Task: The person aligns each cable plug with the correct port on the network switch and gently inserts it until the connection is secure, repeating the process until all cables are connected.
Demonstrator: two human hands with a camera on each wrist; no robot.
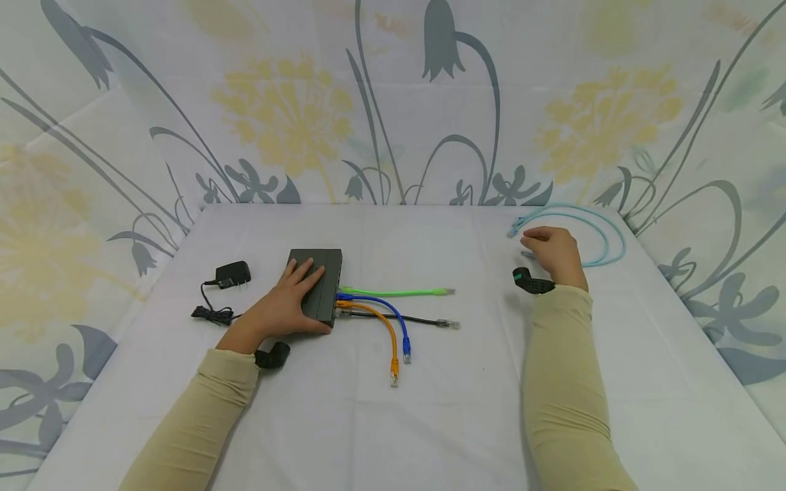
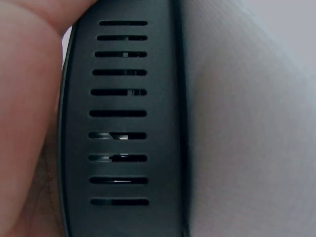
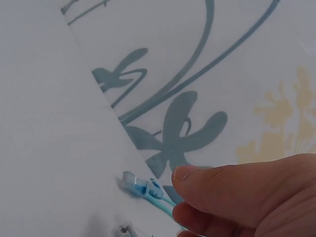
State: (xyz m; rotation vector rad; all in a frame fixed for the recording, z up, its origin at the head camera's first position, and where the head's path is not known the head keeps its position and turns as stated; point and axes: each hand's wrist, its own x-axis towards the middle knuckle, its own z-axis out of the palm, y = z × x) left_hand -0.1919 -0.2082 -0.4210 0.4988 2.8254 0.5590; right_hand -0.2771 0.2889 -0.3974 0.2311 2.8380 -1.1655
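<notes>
My left hand (image 1: 285,300) rests spread over a dark grey network switch (image 1: 329,273), fingers straight across its top and thumb along its near edge. The switch's slotted side (image 2: 118,113) fills the middle of the left wrist view. Green (image 1: 393,294), blue (image 1: 400,320), orange (image 1: 389,331) and black (image 1: 424,320) network cables extend from its right side. My right hand (image 1: 555,254) is over the table beside a light blue network cable (image 1: 617,239), fingers loosely bent. Nothing shows between thumb and forefinger. A greyish plug (image 3: 126,229) lies just below the fingers.
A black power adapter (image 1: 233,273) with its bundled cord (image 1: 213,314) lies left of the switch. The light blue cable's plugs (image 3: 134,183) lie close to the table's far edge. A floral-patterned cloth (image 1: 393,102) hangs behind the white-covered table (image 1: 430,423).
</notes>
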